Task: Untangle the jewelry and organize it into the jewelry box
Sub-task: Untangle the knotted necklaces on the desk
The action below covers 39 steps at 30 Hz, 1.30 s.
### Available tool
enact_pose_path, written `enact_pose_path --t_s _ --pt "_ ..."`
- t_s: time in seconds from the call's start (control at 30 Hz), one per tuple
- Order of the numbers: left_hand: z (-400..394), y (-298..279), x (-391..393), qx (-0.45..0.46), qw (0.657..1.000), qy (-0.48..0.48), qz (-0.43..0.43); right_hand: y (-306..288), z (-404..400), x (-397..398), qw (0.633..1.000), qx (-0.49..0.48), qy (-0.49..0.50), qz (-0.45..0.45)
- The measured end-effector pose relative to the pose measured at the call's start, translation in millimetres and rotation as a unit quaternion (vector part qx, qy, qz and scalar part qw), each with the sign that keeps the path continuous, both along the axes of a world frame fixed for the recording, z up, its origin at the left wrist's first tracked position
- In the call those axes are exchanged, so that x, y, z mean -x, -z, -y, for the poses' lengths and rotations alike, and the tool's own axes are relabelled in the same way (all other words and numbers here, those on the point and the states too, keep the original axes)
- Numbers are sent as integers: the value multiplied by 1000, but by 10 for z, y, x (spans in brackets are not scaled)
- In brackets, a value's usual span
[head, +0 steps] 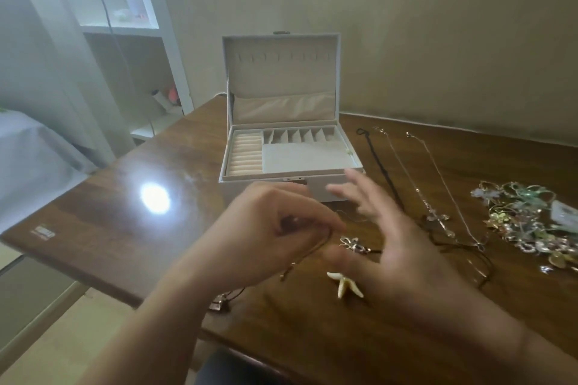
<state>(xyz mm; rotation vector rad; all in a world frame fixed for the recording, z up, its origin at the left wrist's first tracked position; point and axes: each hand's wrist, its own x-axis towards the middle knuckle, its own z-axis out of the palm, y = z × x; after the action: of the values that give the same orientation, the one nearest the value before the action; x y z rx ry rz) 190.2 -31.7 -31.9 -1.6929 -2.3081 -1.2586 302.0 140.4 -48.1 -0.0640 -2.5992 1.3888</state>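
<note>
In the lower middle of the frame the left hand [275, 228] has its fingers curled and pinches a thin brown cord [305, 256] that hangs down from it. Just to its right the right hand [391, 234] is spread wide, its fingers straight and blurred, holding nothing. Between both hands sits a small silver pendant [353, 244], and under the right hand a cream starfish charm [344, 286] lies on the bench [156, 172]. Behind the hands, in the middle of the frame, the white jewelry box [287, 147] stands open. To the right three necklaces [416, 178] lie straight, and at the right edge a tangled pile of jewelry [528, 219].
</note>
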Motion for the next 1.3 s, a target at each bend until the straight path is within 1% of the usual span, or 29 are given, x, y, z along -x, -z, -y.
enact_pose_path --t_s 0.03,0.07,0.13,0.23,0.27,0.33,0.4,0.47,0.53,0.57,0.6,0.67,0.7,0.73,0.77,0.8,0.83,0.9,0.93,0.97,1.0,1.07,1.1,1.13,1.2,1.3 --pt "-81 -23 -6 -9 1000 7 11 -60 34 49 994 94 -44 43" --pt "-149 -53 -1 -26 999 8 29 -100 9 96 982 160 -78 60" --pt "-253 -93 38 -70 994 19 83 -276 -101 129 978 171 -88 80" --pt "-325 -123 132 -132 963 95 216 -605 -432 -39 972 163 -71 157" --pt "-342 -125 178 -127 956 114 240 -743 -567 -122 972 166 -56 157" --pt "-406 -108 259 -81 956 127 252 -1013 -866 -255 975 190 -30 113" --pt "-526 -83 292 -35 962 124 242 -1273 -1169 -284 975 220 3 34" --pt "-679 -32 296 -31 952 147 265 -1524 -1443 -212 974 220 48 -31" --pt "-847 17 278 -57 935 173 305 -1773 -1635 -52 971 215 82 -63" --pt "-940 34 267 -80 922 176 336 -1884 -1702 36 969 215 98 -74" --pt "-1031 48 257 -108 900 176 384 -1976 -1768 124 968 205 119 -84" --pt "-1207 39 220 -154 831 167 507 -2113 -1856 314 969 168 150 -102" --pt "-1284 42 208 -167 809 153 542 -2157 -1877 420 971 141 160 -109" --pt "-1345 50 198 -167 805 135 553 -2197 -1889 532 972 109 171 -116" --pt "-1397 65 190 -158 817 114 543 -2237 -1898 651 973 77 179 -123" --pt "-1435 82 190 -139 843 88 512 -2269 -1898 779 973 53 183 -130" --pt "-1464 99 180 -116 878 52 462 -2293 -1904 917 972 41 186 -135" --pt "-1512 159 182 -62 943 -22 326 -2288 -1934 1218 973 12 194 -125" --pt "-1533 188 182 -30 966 -57 252 -2247 -1945 1384 972 -37 202 -111" --pt "-1557 215 179 4 979 -87 186 -2170 -1964 1560 967 -105 211 -92" --pt "-1577 238 172 48 984 -115 130 -2063 -1983 1733 958 -176 214 -71" --pt "-1606 262 142 154 973 -168 44 -1775 -2020 2063 929 -299 216 -26" --pt "-1622 272 125 196 962 -188 14 -1601 -2031 2214 914 -344 214 3" --pt "-1639 281 114 224 954 -201 -1 -1414 -2037 2344 904 -369 213 31" --pt "-1677 296 113 251 944 -213 0 -1006 -2076 2604 906 -355 218 72" --pt "-1691 315 167 289 931 -221 13 -435 -2147 2907 916 -327 217 89"
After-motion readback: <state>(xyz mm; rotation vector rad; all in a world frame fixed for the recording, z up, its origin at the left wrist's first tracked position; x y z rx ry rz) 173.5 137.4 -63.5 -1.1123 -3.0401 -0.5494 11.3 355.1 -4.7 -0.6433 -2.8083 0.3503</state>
